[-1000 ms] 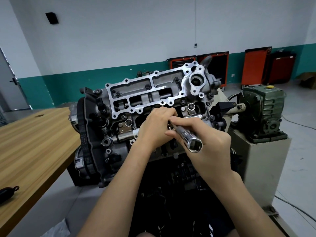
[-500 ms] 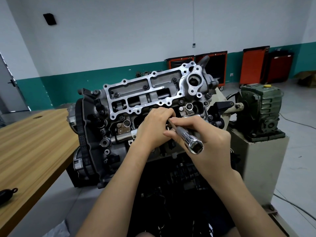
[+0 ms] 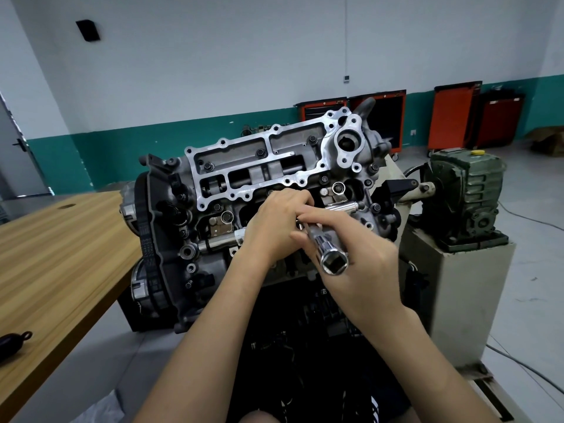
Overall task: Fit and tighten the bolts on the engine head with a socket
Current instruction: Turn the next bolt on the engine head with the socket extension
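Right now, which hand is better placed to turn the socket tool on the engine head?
Right. The right hand grips the socket tool, whose far end points at the engine head beside the left hand. That hand is curled against the head; what it holds is hidden.

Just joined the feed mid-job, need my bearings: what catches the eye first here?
The grey engine head fills the centre, with both hands at its near side. The right hand grips a chrome socket tool whose open hex end faces the camera, while the left hand curls its fingers at the tool's far end. A wooden table lies left; a green gearbox sits right.
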